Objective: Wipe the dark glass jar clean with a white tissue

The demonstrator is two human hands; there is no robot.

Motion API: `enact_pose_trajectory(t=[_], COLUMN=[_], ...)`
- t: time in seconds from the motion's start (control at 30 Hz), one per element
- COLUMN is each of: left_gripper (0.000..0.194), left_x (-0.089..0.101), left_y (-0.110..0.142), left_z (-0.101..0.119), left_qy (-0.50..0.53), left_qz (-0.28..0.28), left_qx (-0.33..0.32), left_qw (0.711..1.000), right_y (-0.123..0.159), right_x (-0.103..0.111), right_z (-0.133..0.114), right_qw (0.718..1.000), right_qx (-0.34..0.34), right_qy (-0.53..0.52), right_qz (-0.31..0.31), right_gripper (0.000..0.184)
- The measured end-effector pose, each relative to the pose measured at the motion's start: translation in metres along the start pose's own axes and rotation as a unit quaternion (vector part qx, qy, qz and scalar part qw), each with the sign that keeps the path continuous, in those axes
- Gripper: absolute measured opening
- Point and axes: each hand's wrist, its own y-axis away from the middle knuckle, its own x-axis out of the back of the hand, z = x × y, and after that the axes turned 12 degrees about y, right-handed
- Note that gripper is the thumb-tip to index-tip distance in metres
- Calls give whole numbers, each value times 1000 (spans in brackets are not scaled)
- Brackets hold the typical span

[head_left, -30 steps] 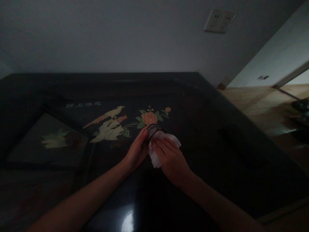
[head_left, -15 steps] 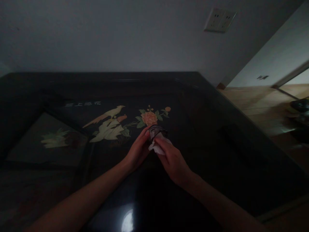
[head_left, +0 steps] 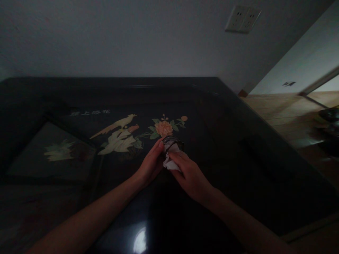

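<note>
A pair of glasses (head_left: 180, 144) with dark rims is held up between my hands over the dark tabletop (head_left: 227, 141). My left hand (head_left: 151, 164) is closed on the near left side of the glasses, its thumb against the rim. A crumpled white tissue (head_left: 171, 164) is pinched in my right hand (head_left: 191, 176) and pressed to a lens. Fingers and tissue hide much of the glasses, and the dim light blurs their outline.
The glossy tabletop bears an inlaid bird (head_left: 124, 122), a pink flower (head_left: 163, 129) and pale lettering (head_left: 90, 112). Behind it rises a grey wall with a double socket (head_left: 243, 19). Dark objects (head_left: 329, 132) lie on the wooden floor (head_left: 275, 109) at the right.
More of the white tissue shows against the lens as my right fingers shift slightly. My left hand stays in place, and the view has moved very little.
</note>
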Motion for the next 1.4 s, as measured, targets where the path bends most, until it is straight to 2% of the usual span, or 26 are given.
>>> enact_pose_trajectory(t=[0.07, 0.2, 0.4, 0.53, 0.67, 0.8, 0.9, 1.03, 1.17, 1.3, 1.4], left_gripper=[21, 18, 18, 20, 24, 27, 28, 24, 27, 30, 30], left_x=[2, 6, 7, 8, 5, 1, 0, 3, 5, 6, 6], left_y=[-2, -5, -6, -6, -4, 0, 1, -2, -5, -8, -8], left_z=[-1, -3, -2, -3, -2, 0, 1, 0, 1, 1, 1], left_qy=[15, 38, 41, 23, -3, -17, -23, -23, 1, 44, 53], left_qz=[-4, -24, -12, -24, -21, 2, 0, 9, 20, 8, 2], left_qx=[0, 5, 11, 5, 1, 5, 5, 4, 38, 51, 47], left_qw=[1000, 999, 999, 999, 1000, 1000, 1000, 1000, 999, 998, 997], right_y=[0, 0, 2, 3, 4, 6, 8, 10, 7, 4, 3], right_x=[0, -2, -3, -1, 2, 4, 1, -7, -10, -8, -7], right_z=[3, 5, 1, -3, -5, -8, -10, -12, -7, 0, 2], right_qw=[996, 969, 955, 975, 998, 991, 983, 994, 998, 983, 972], right_qx=[35, 82, 68, 41, -10, -84, -105, -75, -27, 16, 26], right_qy=[82, 226, 287, 218, 68, -108, -150, -70, 52, 174, 226], right_qz=[5, 52, 34, 30, 9, 5, 12, 42, 23, 53, 65], right_gripper=[39, 36, 37, 42, 50, 46, 46, 47, 54, 44, 37])
